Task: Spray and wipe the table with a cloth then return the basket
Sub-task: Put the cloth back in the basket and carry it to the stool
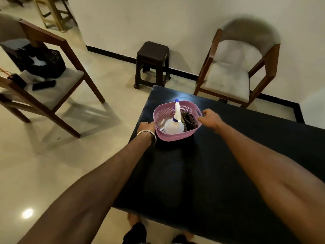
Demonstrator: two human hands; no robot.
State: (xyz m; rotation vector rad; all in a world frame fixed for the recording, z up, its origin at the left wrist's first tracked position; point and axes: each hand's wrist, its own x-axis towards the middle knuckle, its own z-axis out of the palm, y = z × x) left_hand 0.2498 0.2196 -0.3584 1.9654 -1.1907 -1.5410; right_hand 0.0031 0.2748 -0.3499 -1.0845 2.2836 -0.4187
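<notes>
Basket (175,136) on dark table (228,164), my left hand (146,127) gripping its 9 o'clock rim, my right hand (210,118) closed on its 3 o'clock handle, spray bottle (174,126) and cloth (190,119) inside.

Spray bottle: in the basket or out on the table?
In. The spray bottle stands inside the pink basket, nozzle poking above its rim, beside the cloth.

One view only, my head-worn wide-angle camera. It looks forward and steeply down from above the near end of the dark table (219,164), close enough that both my forearms fill the lower frame. Far edge takes in the wall (158,20), a stool (152,63) and chairs. Straight lines bow toward the borders.
</notes>
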